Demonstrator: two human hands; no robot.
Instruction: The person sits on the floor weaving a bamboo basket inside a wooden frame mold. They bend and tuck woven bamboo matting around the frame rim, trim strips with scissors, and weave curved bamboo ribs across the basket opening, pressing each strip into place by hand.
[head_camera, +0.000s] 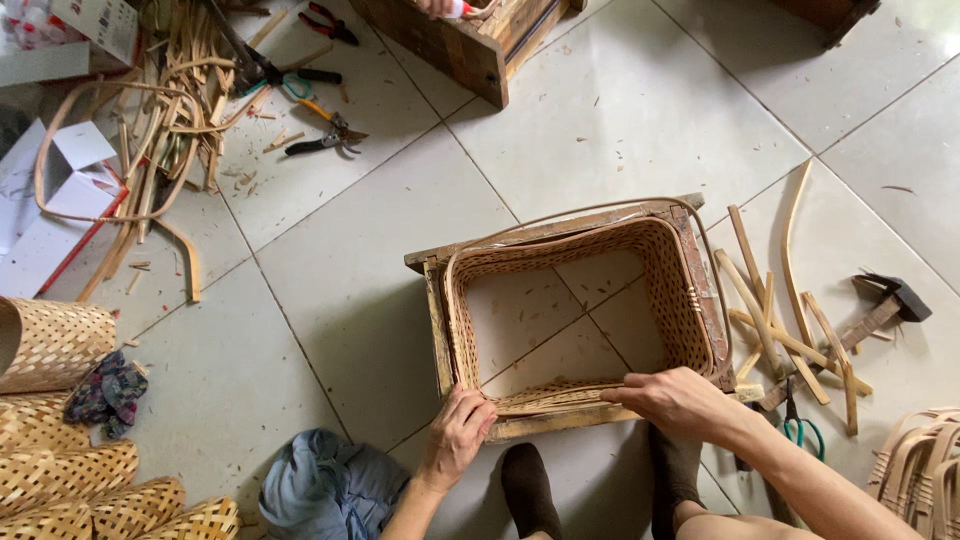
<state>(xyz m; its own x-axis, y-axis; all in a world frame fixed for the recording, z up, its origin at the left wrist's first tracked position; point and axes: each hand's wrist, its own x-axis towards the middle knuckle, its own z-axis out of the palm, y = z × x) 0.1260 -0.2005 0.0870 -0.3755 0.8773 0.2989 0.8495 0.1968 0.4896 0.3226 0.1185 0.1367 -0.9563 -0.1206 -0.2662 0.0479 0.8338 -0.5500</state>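
A bottomless woven bamboo basket wall (672, 290) sits inside a rectangular wooden frame (560, 233) on the tiled floor. My left hand (458, 432) grips the near left corner of the frame and woven rim. My right hand (678, 400) presses on the near rim of the weave, fingers curled over the bamboo strips. A thin bamboo strip (600, 211) loops along the far and right side of the frame. My two feet in dark socks (528, 490) rest just below the frame.
Loose bamboo strips (770, 320), a hammer (880, 310) and green-handled scissors (802, 430) lie right. Pliers and cutters (325, 135) and a strip pile (165, 110) are top left. Woven sheets (60, 440) lie bottom left, blue cloth (325, 485) nearby. Another wooden frame (470, 45) and a person's hand are at top.
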